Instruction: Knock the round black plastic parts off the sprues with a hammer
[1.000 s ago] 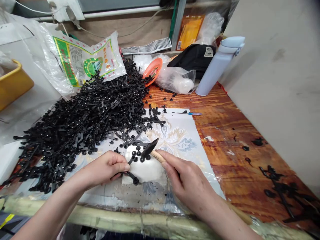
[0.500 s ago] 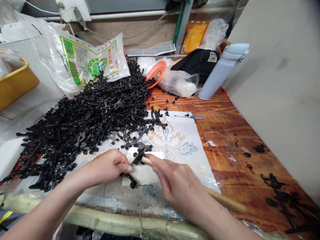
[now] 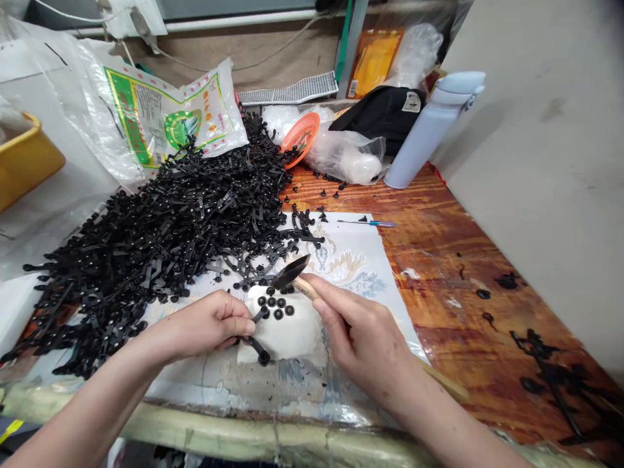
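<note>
Beside the white pad [image 3: 287, 338], the left hand [image 3: 219, 325] pinches a black strap [image 3: 257, 348]; the right hand [image 3: 358, 325] grips a hammer [image 3: 305, 286] above.

A pale grey wall [image 3: 546, 162] rises on the right, marked with brownish smudges and a soft shadow. It runs down to the table [image 3: 448, 273], whose reddish-brown top shows streaky wood grain and a glossy sheen. Pale green edging [image 3: 209, 432] lines the table's near side. At the back stands a dull brown board [image 3: 205, 53], with a white rail [image 3: 244, 23] above it, a thin cable [image 3: 273, 61] drooping across it and an upright metal post [image 3: 355, 39] beside it. The light is fairly even.
</note>
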Tool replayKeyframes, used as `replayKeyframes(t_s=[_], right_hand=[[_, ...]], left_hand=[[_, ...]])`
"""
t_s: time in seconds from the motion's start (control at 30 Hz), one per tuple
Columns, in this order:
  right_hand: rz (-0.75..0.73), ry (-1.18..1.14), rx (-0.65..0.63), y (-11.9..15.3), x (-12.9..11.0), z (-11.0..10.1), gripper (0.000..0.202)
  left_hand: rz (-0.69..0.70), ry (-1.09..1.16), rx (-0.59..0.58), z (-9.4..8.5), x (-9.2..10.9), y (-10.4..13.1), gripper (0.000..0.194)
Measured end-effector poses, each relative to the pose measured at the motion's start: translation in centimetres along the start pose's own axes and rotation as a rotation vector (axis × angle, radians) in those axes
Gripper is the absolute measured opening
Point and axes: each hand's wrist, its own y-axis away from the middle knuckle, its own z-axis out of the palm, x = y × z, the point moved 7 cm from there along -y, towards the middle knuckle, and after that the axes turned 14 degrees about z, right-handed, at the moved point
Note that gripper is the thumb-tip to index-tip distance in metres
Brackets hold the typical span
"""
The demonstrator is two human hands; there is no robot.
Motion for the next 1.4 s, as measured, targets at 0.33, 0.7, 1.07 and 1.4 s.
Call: replayKeyframes(t_s=[0.33,0.7,1.07,1.4], right_hand=[[0.008,0.078,0.029,0.5,0.5,0.1,0.042],[0.004,0.086,0.017,0.7,0.8,0.2,0.041],[-0.032,0.104,-0.008,1.0,0.0,0.6,0.042],[-0.156,0.15,-0.048,1.6,-1.9,0.8,0.044]], left_hand=[[0.01,0.206,0.062,0.2,-1.0,0.9,0.036],[-0.04,0.118,0.046,0.4,-0.9,0.5,0.037],[-0.031,-0.121,0.071,0.1,0.5,0.0,0.036],[-0.013,-0.271,0.085,-0.6,0.4,0.0,0.034]])
